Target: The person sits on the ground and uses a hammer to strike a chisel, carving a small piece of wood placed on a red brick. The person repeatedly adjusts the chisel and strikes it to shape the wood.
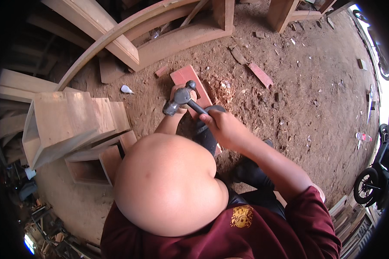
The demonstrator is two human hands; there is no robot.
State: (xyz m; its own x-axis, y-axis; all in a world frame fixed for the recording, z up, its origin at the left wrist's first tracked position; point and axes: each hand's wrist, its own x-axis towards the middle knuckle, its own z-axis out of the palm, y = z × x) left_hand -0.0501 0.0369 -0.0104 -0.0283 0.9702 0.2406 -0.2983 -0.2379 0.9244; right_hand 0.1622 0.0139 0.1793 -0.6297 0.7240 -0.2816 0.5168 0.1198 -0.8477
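My right hand [220, 125] is wrapped round the dark handle of a ball-peen hammer [182, 96]. The hammer's metal head hangs right over my left hand [174, 91], covering most of it. What shows of the left fingers is curled in, and whatever they hold is hidden. Both hands are above a reddish wooden board [183, 75] lying slantwise on the ground. Dark footwear or trouser leg [208, 140] overlaps the board's near part. My bent left arm fills much of the lower middle.
Wood shavings [224, 90] lie right of the board, with a reddish offcut [260, 75] farther off. Curved wooden frames [177, 45] stand at the far left. Stacked wooden pieces [69, 116] are at the left, near a small white bottle [126, 89]. A motorbike [369, 185] stands far right.
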